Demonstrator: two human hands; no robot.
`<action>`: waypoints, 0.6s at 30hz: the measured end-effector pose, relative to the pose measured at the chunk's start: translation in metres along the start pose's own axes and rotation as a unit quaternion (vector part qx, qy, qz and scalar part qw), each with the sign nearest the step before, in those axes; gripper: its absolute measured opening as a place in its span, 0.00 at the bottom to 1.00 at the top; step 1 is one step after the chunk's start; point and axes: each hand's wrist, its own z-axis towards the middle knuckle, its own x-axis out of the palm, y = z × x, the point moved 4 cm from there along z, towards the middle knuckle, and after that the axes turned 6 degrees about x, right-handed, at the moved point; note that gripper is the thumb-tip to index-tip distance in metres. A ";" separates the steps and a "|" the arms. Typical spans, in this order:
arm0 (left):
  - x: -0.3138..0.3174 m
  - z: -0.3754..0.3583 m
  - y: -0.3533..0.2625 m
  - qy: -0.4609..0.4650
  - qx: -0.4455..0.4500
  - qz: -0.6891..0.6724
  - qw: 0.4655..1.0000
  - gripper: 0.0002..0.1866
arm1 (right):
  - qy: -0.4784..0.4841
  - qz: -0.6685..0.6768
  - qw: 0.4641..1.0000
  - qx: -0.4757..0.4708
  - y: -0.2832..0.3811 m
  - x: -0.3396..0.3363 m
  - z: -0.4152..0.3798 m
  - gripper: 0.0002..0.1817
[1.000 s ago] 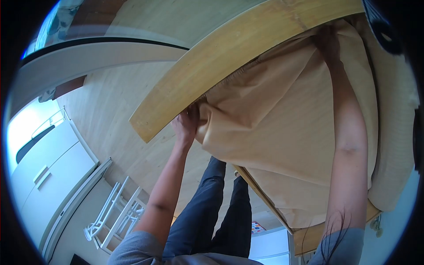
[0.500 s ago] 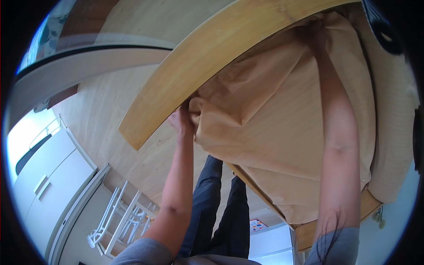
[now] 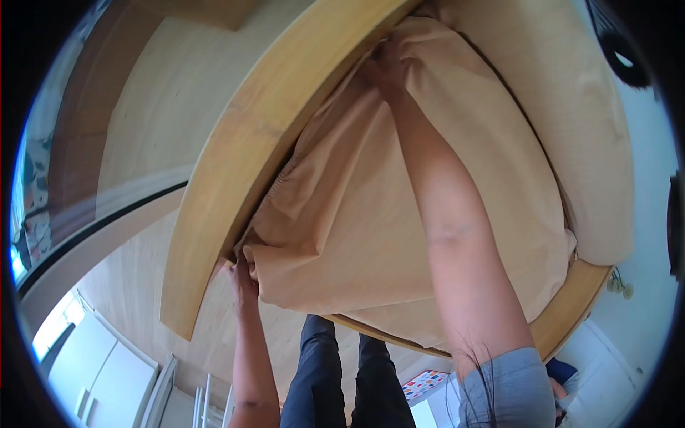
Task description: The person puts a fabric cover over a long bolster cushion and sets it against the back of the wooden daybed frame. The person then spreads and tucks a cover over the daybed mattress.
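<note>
A tan fabric seat cover with a gathered, elastic-looking edge lies over a sofa seat, creased along its left side. The sofa's curved wooden armrest runs along that edge. My left hand is closed on the cover's bunched front corner, beside the armrest's lower end. At the far end of the same edge, my right hand is closed on the fabric, close against the armrest's inner side. Its fingertips are in shadow and partly hidden.
A padded tan backrest borders the seat on the right. The sofa's wooden front rail passes before my legs. White cabinets stand at lower left. A pale curved bar with a dark edge crosses the left side.
My view has turned, so the sofa sits further left and lower. Both hands stay at the cover's edge along the armrest, and more of its gathered edge shows between them.
</note>
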 end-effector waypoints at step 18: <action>0.068 -0.124 0.011 0.202 0.565 0.736 0.312 0.30 | -0.306 0.002 0.923 0.232 -0.169 -0.177 -0.462 0.16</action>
